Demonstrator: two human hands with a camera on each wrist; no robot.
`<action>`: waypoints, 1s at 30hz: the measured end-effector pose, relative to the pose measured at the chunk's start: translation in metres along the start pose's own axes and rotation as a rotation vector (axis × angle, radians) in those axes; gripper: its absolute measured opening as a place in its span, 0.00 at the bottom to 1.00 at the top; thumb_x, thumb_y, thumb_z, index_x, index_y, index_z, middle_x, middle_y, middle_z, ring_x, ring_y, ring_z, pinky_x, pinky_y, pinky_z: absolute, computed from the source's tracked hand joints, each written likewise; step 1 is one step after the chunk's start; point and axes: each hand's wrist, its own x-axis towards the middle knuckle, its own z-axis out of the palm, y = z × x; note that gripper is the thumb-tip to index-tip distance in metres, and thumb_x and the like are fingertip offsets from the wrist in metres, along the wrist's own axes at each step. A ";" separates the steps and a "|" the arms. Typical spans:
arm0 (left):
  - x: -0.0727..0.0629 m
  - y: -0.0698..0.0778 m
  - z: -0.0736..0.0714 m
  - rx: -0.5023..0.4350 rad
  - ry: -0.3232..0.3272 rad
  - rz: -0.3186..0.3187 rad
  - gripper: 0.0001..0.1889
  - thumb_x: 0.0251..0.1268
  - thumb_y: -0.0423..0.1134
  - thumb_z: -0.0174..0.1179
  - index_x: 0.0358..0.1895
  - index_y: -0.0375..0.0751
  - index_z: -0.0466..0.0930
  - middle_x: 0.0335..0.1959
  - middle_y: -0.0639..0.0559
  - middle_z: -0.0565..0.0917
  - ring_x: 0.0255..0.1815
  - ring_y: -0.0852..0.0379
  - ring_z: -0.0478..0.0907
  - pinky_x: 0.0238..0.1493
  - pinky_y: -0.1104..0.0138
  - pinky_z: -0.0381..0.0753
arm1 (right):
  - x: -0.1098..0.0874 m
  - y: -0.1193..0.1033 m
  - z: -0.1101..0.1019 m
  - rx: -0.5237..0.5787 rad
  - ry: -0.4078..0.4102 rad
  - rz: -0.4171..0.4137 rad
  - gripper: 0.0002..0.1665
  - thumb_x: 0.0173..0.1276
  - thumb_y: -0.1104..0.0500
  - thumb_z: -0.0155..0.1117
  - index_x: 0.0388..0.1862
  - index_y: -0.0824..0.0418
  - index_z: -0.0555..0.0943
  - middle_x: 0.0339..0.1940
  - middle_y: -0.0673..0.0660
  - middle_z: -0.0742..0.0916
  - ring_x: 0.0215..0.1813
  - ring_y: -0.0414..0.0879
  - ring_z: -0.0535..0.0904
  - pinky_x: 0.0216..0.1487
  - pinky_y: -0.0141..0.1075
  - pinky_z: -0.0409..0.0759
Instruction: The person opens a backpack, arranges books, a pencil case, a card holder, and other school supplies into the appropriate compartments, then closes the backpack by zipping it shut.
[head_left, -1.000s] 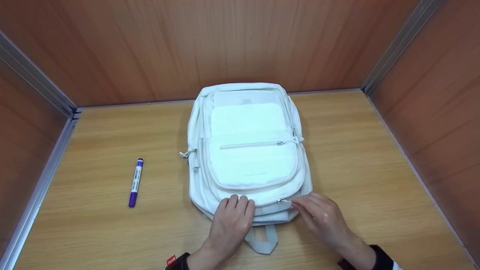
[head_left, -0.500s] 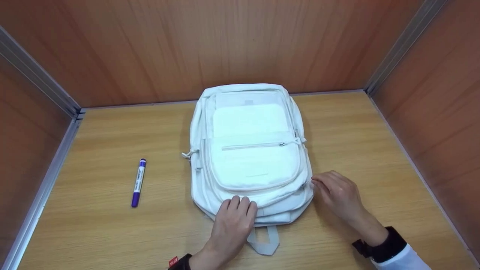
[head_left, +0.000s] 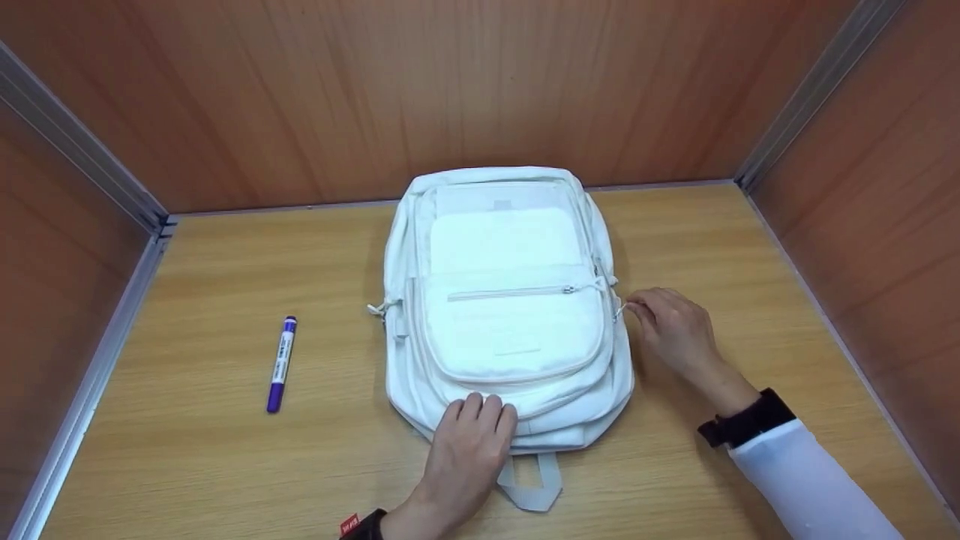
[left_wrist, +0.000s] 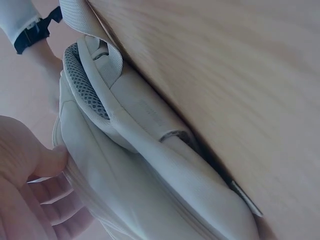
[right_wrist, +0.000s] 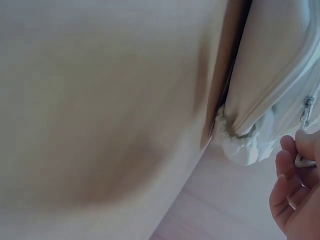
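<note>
A white backpack (head_left: 517,247) lies on its back on the wooden table, its top handle (head_left: 550,480) toward me. My left hand (head_left: 466,457) grips the near edge of its front compartment, fingers over the top. In the left wrist view the thumb (left_wrist: 56,159) presses the fabric from the handle side. At the bag's right side, my right hand (head_left: 676,330) pinches a zipper pull between thumb and fingers. The right wrist view shows the metal zipper slider (right_wrist: 308,102) just beyond those fingertips. A gathered side pocket (right_wrist: 242,142) bulges close by.
A purple and white marker (head_left: 281,365) lies on the table (head_left: 210,300) left of the backpack. Wood-grain panels (head_left: 480,90) with metal edging stand at the back and both sides. Another zipper (head_left: 510,294) crosses the backpack's front pocket.
My right hand has drawn the zipper pull from the near right corner round and up along the backpack's right side. My left hand keeps its grip on the near edge.
</note>
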 end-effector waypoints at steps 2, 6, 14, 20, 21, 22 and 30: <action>0.000 0.000 0.000 -0.004 0.001 -0.002 0.03 0.69 0.35 0.62 0.39 0.41 0.78 0.30 0.51 0.73 0.33 0.54 0.73 0.37 0.63 0.78 | 0.011 0.003 0.003 0.005 -0.010 0.035 0.04 0.70 0.66 0.72 0.42 0.66 0.87 0.37 0.62 0.90 0.39 0.57 0.87 0.36 0.50 0.84; 0.000 0.000 0.001 -0.016 0.035 -0.013 0.03 0.71 0.34 0.57 0.37 0.41 0.77 0.29 0.51 0.72 0.33 0.54 0.73 0.36 0.63 0.77 | 0.031 0.008 0.008 0.009 -0.032 0.083 0.05 0.74 0.63 0.69 0.43 0.66 0.87 0.38 0.63 0.90 0.40 0.59 0.87 0.37 0.53 0.84; 0.001 0.001 0.003 -0.041 0.058 -0.027 0.10 0.76 0.35 0.46 0.35 0.42 0.75 0.29 0.52 0.71 0.33 0.54 0.73 0.37 0.62 0.77 | 0.060 0.013 0.019 -0.028 -0.024 0.109 0.07 0.75 0.62 0.68 0.43 0.67 0.86 0.38 0.65 0.90 0.40 0.62 0.87 0.36 0.56 0.83; 0.000 0.001 0.004 -0.053 0.066 -0.044 0.09 0.75 0.35 0.47 0.35 0.43 0.75 0.28 0.52 0.71 0.32 0.54 0.72 0.36 0.63 0.76 | 0.073 0.014 0.026 -0.013 -0.029 0.181 0.08 0.77 0.62 0.66 0.45 0.67 0.86 0.39 0.66 0.90 0.40 0.62 0.86 0.38 0.56 0.82; 0.000 0.001 0.004 -0.052 0.069 -0.043 0.09 0.75 0.35 0.47 0.35 0.43 0.75 0.28 0.52 0.71 0.32 0.54 0.72 0.35 0.63 0.75 | 0.074 0.014 0.027 -0.010 -0.033 0.196 0.09 0.77 0.61 0.65 0.45 0.67 0.86 0.39 0.66 0.90 0.40 0.62 0.86 0.38 0.56 0.81; 0.000 0.001 0.004 -0.048 0.071 -0.042 0.09 0.75 0.35 0.47 0.35 0.43 0.75 0.28 0.52 0.71 0.32 0.54 0.72 0.35 0.63 0.74 | 0.076 0.014 0.028 -0.007 -0.040 0.211 0.09 0.77 0.61 0.65 0.45 0.67 0.86 0.39 0.66 0.90 0.40 0.62 0.86 0.38 0.56 0.81; 0.000 0.000 0.003 -0.043 0.034 -0.039 0.06 0.73 0.35 0.52 0.36 0.43 0.75 0.29 0.52 0.71 0.32 0.55 0.71 0.34 0.64 0.73 | 0.080 0.015 0.030 0.027 -0.154 0.293 0.14 0.81 0.59 0.59 0.54 0.67 0.85 0.48 0.67 0.89 0.49 0.64 0.85 0.48 0.58 0.81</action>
